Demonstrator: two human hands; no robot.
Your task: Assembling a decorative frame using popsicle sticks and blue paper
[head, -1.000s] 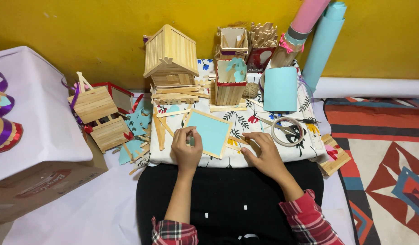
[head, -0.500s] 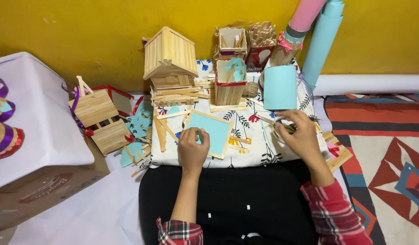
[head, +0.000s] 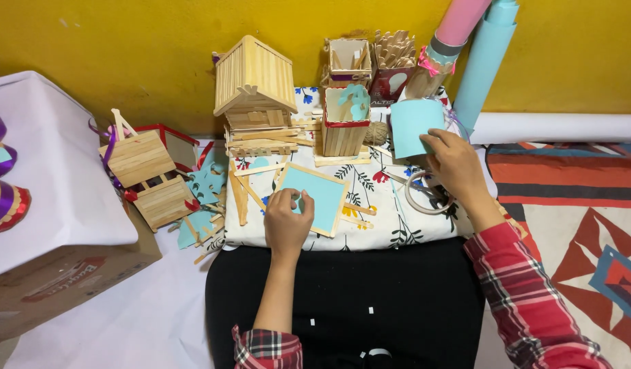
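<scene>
Blue paper card (head: 412,126) is pinched in your right hand (head: 452,164), up by the stick box (head: 343,121). Your left hand (head: 287,222) presses flat on the blue framed panel (head: 315,198). Reach carelessly and you could knock that box over.

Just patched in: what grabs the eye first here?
The stick house by the yellow wall, behind the floral cloth. The left hand presses on a teal framed panel at the cloth's middle. The right hand touches a teal paper near the paper rolls.
</scene>
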